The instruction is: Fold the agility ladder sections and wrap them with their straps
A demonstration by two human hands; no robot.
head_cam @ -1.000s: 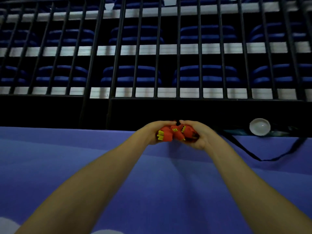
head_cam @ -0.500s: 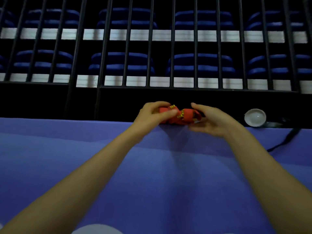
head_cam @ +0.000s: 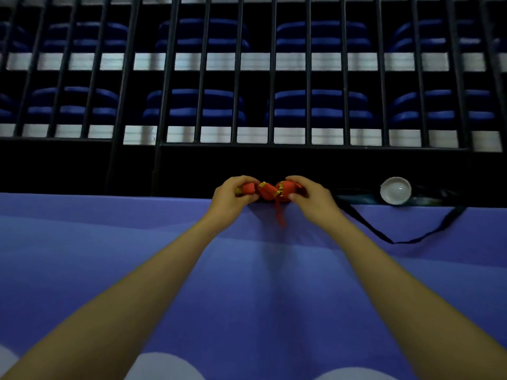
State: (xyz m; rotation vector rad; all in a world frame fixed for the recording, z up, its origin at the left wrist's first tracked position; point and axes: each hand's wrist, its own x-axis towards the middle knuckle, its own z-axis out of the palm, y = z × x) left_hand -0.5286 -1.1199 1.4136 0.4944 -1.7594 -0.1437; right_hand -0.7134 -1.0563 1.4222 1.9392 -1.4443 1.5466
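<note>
A small bundle of folded agility ladder sections [head_cam: 270, 191], orange-red with yellow rung ends, is held out in front of me at arm's length, over the far edge of the purple floor [head_cam: 247, 283]. My left hand [head_cam: 233, 197] grips its left end, fingers curled over the top. My right hand [head_cam: 308, 197] grips its right end the same way. A loose orange strap [head_cam: 279, 215] hangs down from the middle of the bundle between my hands.
A black railing [head_cam: 271, 78] with blue seats behind it stands just beyond the floor's edge. A white round dish [head_cam: 395, 190] lies at the right against the dark base, and a thin black strap [head_cam: 395, 237] trails across the floor below it.
My right hand, loosely beside the bundle half a second ago, now grips its right end. A strap end has dropped loose and hangs below the bundle. The view has tilted slightly.
</note>
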